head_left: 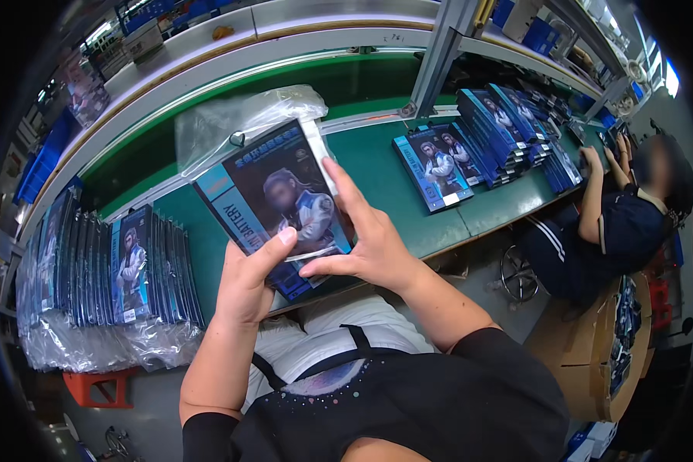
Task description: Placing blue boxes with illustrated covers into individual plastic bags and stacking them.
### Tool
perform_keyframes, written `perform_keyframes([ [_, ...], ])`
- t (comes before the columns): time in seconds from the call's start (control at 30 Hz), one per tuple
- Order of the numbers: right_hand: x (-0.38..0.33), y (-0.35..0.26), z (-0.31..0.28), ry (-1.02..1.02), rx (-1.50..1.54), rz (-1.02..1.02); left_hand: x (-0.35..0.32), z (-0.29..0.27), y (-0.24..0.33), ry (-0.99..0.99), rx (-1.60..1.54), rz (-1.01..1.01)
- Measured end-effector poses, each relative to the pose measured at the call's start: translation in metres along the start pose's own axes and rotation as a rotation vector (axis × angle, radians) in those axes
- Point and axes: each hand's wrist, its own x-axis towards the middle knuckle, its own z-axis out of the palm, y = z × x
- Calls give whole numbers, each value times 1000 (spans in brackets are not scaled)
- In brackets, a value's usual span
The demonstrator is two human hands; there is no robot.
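Note:
I hold a flat dark-blue battery box [285, 208], printed with a figure in a light jacket, tilted over the green bench. My left hand [248, 279] grips its lower left part, thumb on the front and fingers hidden beneath. The right hand [368, 245] is at the right side, fingers along a white edge and thumb across the lower front. Whether that white edge belongs to the box or a sheet behind it, I cannot tell. Just beyond the box lies clear plastic wrapping [215, 131].
Rows of similar boxes [135, 266] stand at the left, with clear plastic around their bases. More boxes [439, 165] lie and stack on the green bench [493, 208] at the right. A co-worker [631, 200] sits there, near a large carton [585, 346]. A metal post [441, 61] rises behind.

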Motion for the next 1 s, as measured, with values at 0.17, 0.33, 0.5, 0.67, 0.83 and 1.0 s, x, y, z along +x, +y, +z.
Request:
perform_keyframes([
  [0.17, -1, -27, -2, -99, -177, -193, -3, -11, 15, -19, -113, -3],
  [0.33, 4, -21, 2, 28, -178, -292, -15, -6, 8, -78, -101, -94],
  [0.5, -9, -32, 0, 529, 119, -531, -25, -9, 7, -485, -39, -247],
  [0.67, -12, -61, 0, 313, -209, -380, -21, -23, -6, -401, -195, -336],
  [0.83, -15, -45, 41, -233, -159, -407, -19, -32, -32, -239, -387, -404],
  [1.0, -12, -26, 14, 156, -89, -427, -20, -33, -21, -70, -276, -300],
])
